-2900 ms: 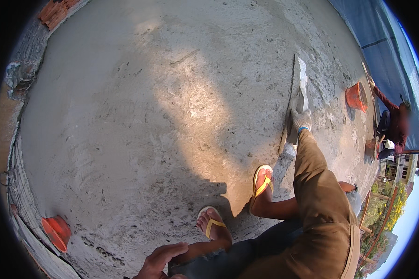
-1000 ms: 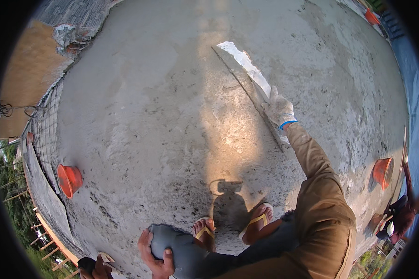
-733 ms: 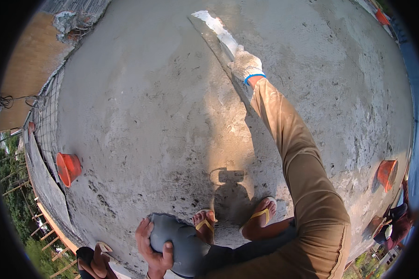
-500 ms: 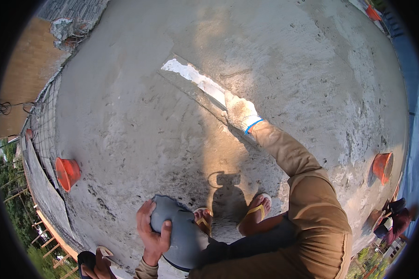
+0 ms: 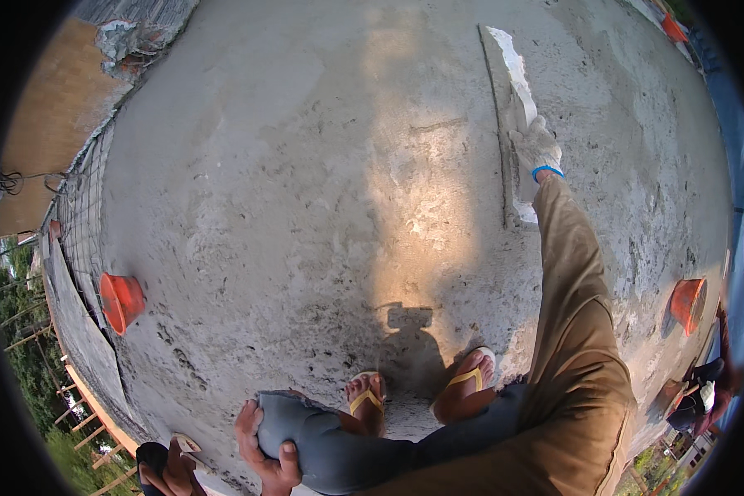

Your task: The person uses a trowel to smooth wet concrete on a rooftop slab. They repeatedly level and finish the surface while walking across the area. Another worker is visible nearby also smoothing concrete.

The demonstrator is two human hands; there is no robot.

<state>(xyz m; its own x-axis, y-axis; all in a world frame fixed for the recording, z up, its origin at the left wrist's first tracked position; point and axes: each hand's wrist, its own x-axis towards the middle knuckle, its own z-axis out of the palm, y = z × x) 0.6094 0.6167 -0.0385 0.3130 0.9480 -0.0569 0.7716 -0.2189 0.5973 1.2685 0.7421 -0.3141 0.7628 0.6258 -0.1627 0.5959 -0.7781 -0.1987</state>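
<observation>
My right hand, in a whitish work glove with a blue cuff, is closed around a long, narrow float near its middle. The float lies on the wet grey concrete at the far right of centre, its length pointing away from me. White patches and grey mortar cover its top. My right arm is stretched out, in a brown sleeve. Bare, my left hand clasps my bent left knee, with thumb and fingers on either side of it.
Orange buckets stand at left and right; another bucket is at the far right. Wire mesh borders the slab's left edge. Another person crouches at right; a person's hand shows at lower left. My sandalled feet are on the concrete.
My right hand has swept the float to the right and farther away, turning it from slanting left to nearly straight ahead. My left hand stays on my knee, which has shifted slightly lower.
</observation>
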